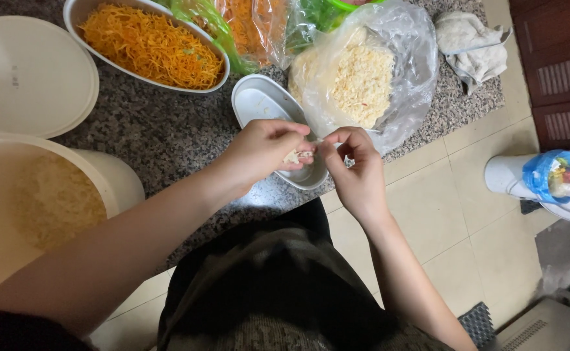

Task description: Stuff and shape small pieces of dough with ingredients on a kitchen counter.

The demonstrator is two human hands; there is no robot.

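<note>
My left hand (pixel 267 148) and my right hand (pixel 356 166) meet over a small oval white dish (pixel 257 104) on the speckled granite counter. Both pinch a small pale clump of shredded food (pixel 293 156) between their fingertips. Just behind the hands lies a clear plastic bag (pixel 410 58) holding a heap of the same pale shredded food (pixel 362 77). The dish looks nearly bare inside, with my hands hiding its near end.
An oval dish of orange shreds (pixel 148 45) sits at the back, beside bags of orange and green produce (pixel 259 26). A large cream tub of pale shreds (pixel 44 201) and its round lid (pixel 28 75) lie left. A cloth (pixel 470 42) rests at the counter's right end; tiled floor below.
</note>
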